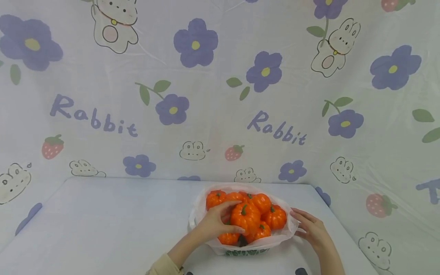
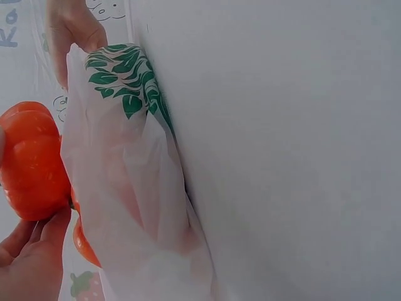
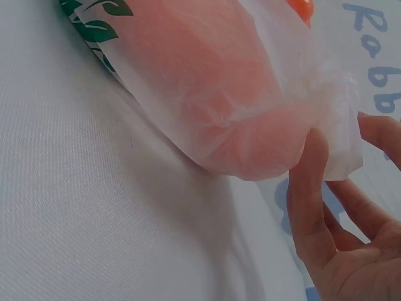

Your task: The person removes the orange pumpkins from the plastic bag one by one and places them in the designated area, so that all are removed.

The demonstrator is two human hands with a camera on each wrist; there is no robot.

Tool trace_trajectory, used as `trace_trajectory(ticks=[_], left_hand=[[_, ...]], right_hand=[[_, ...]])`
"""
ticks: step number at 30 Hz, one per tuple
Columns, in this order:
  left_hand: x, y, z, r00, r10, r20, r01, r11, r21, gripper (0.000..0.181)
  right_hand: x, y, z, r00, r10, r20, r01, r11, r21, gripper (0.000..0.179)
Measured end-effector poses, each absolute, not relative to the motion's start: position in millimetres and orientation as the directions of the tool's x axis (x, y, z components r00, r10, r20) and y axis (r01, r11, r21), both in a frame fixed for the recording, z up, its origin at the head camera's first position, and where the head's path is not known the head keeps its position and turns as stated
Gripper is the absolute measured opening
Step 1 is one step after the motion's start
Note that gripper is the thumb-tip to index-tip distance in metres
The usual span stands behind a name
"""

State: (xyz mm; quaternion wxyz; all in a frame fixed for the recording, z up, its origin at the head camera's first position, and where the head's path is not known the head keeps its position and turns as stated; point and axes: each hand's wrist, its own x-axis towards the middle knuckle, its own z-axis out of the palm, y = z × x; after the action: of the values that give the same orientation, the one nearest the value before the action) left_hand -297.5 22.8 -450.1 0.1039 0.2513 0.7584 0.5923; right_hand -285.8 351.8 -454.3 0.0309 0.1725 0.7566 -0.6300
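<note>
A white plastic bag (image 1: pixel 280 238) with green leaf print stands with its mouth spread wide, full of several shiny orange pumpkins (image 1: pixel 276 217). Over the pile, my left hand (image 1: pixel 214 223) grips one larger orange pumpkin (image 1: pixel 245 217) with a green stem, fingers on its far side and thumb on the near side. In the left wrist view that pumpkin (image 2: pixel 32 164) shows above the bag's rim. At the bag's right side, my right hand (image 1: pixel 314 229) pinches the rim; the right wrist view shows the thumb (image 3: pixel 311 157) against the thin plastic (image 3: pixel 341 135).
The bag rests on a pale table (image 1: pixel 113 221), right of its middle. Behind the table hangs a white cloth (image 1: pixel 220 84) printed with rabbits, purple flowers and strawberries. A small dark object (image 1: pixel 301 271) shows at the bottom edge of the head view.
</note>
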Motion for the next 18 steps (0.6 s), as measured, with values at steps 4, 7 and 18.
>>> trace_trajectory(ticks=[4,7,18], left_hand=[[-298,19,-450,-0.854,0.502,0.141,0.251,0.158,0.955,0.078],[-299,14,-448,-0.855,0.498,0.146,0.246,0.143,0.959,0.08],[-304,-7,-447,-0.871,0.458,0.179,0.253,0.105,0.962,0.08]], right_hand=[[-287,353,-456,-0.939,0.22,-0.265,0.301,0.149,-0.942,0.069],[-288,353,-457,-0.939,0.218,-0.267,0.302,0.148,-0.942,0.071],[-288,353,-460,-0.94,0.22,-0.259,0.296,0.153,-0.943,0.073]])
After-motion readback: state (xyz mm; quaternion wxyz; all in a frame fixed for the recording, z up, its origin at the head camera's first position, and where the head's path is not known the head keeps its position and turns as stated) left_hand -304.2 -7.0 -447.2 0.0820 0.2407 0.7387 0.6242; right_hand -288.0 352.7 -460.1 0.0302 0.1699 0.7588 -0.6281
